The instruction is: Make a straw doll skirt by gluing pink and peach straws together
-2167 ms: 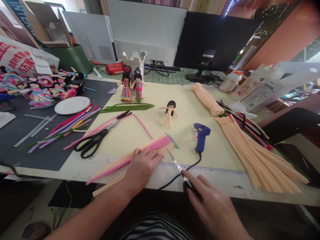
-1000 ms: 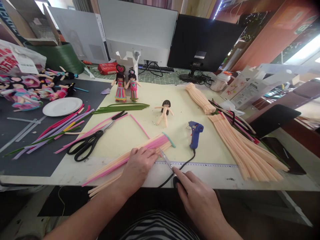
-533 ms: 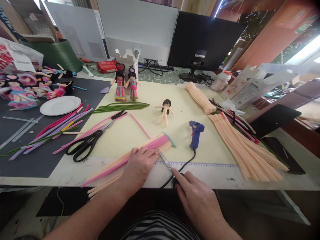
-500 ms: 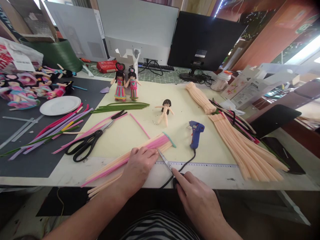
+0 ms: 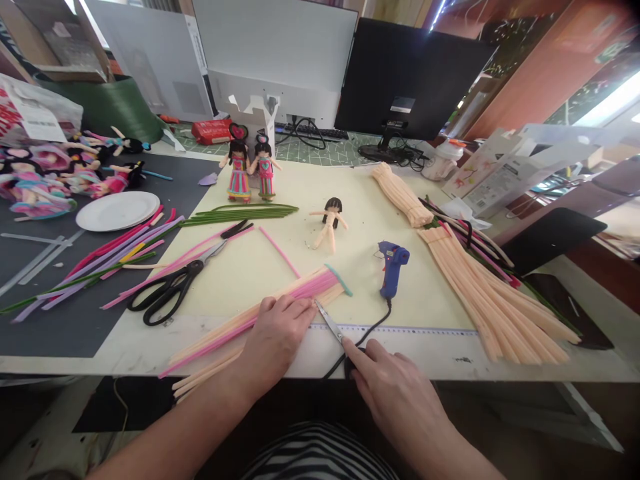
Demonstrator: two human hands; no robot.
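Observation:
My left hand [image 5: 276, 335] lies flat, fingers stretched out, pressing a bundle of pink and peach pipe cleaners [image 5: 295, 295] onto the cream table mat [image 5: 250, 267]. My right hand [image 5: 395, 393] is closed around the black handles of small scissors [image 5: 330, 323]. Their silver blades point up and left, and the tips touch the bundle right beside my left fingertips. A short teal piece lies across the bundle's far end.
Nearby lie a blue glue gun [image 5: 393, 267] with black cord, large black scissors [image 5: 170, 285], an undressed doll [image 5: 329, 221] and two dressed dolls [image 5: 249, 169]. Peach pipe cleaners [image 5: 495, 293] fan out on the right. Colored stems, a white plate [image 5: 117, 211] and more dolls sit left. Monitors stand behind.
My right hand with the small scissors has slid left, bringing the blade tips up to the bundle beside my left fingers. My left hand has stayed on the bundle.

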